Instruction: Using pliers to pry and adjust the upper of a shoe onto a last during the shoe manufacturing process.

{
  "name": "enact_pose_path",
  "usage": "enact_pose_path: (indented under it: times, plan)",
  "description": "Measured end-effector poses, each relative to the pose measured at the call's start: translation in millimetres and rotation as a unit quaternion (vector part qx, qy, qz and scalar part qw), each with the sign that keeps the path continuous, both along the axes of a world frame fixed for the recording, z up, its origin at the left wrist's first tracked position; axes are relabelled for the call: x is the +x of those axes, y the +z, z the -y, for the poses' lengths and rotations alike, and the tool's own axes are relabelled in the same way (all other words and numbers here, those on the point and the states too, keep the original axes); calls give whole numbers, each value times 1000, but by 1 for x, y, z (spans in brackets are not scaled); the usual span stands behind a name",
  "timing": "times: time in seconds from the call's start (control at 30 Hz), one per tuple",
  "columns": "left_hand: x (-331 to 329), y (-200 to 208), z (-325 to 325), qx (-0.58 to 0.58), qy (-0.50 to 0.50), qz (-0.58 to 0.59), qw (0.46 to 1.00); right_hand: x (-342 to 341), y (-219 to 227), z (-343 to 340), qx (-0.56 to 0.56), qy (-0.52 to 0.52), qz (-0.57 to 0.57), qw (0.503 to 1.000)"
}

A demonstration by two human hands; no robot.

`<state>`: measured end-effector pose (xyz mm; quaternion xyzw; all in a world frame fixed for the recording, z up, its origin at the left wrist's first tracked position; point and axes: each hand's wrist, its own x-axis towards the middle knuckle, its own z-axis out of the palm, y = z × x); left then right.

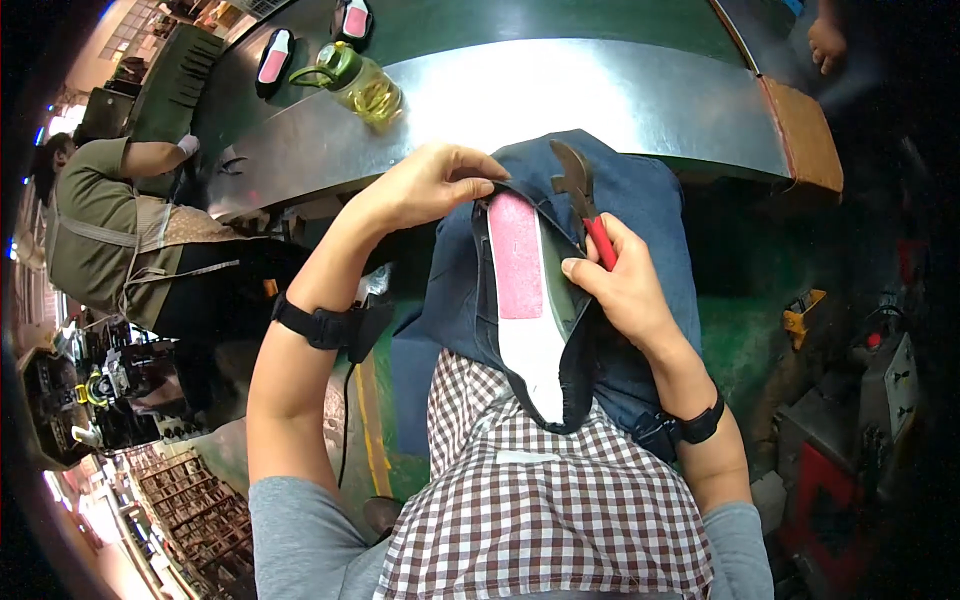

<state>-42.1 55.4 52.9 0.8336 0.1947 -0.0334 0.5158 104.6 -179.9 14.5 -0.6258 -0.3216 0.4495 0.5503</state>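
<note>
A dark shoe upper [486, 290] on a last lies on my lap, bottom up, its heel-to-toe length running away from me. Its insole [517, 265] is pink at the far part and white at the near part. My left hand [430, 187] pinches the upper's edge at the far end between thumb and fingers. Lasting pincers [574, 180] with a dark metal head and red handle are held in my right hand [630, 285], jaws pointing away from me. The right thumb rests by the upper's right edge.
Ahead stands a workbench [690, 100] with a metal edge. On it are a green-lidded bottle [360, 88] and two more shoes, one a dark shoe [273, 62]. A co-worker [120, 225] stands at the left; another person's hand [826, 45] shows far right. Machinery [870, 400] stands at right.
</note>
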Motion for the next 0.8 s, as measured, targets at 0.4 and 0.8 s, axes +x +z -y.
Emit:
enact_pose_path:
  times: [0.4,0.8]
  plan:
    - [-4,-10,37,448,-38,156,880,0,-2,-1,-18,24,-21,999]
    - [-5,-2,27,384,-78,118,913,5,-3,-4,-19,26,-45,998]
